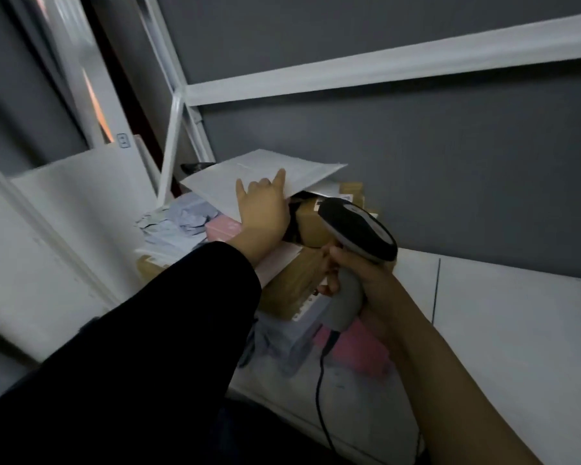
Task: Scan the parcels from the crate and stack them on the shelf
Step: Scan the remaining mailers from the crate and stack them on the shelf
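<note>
1. The left hand (264, 209), in a black sleeve (168, 330), reaches forward to a flat white envelope parcel (259, 177). The hand grips the near edge of the parcel: index and little finger are raised over its top face, and the other fingers are folded out of sight at the edge.
2. The white parcel lies tilted on top of a heap of other parcels on the white shelf (517, 317). Its far corner juts out toward the grey wall (416, 146).
3. The right hand (356, 280) is wrapped tightly round the grey handle of a barcode scanner (356, 229). The scanner's dark head points toward the heap, just beside the left wrist. A black cable (319, 391) hangs from the bottom of the handle.
4. The heap holds brown cardboard boxes (302, 280), a pink package (223, 228) on the left, another pink package (359, 347) under the scanner handle, and crumpled pale blue bags (185, 216). The items touch and overlap; their exact number cannot be told.
5. A white metal frame (383, 68) of the shelving crosses above the heap.
6. The crate is not in view.
7. The picture is blurred at the left.
</note>
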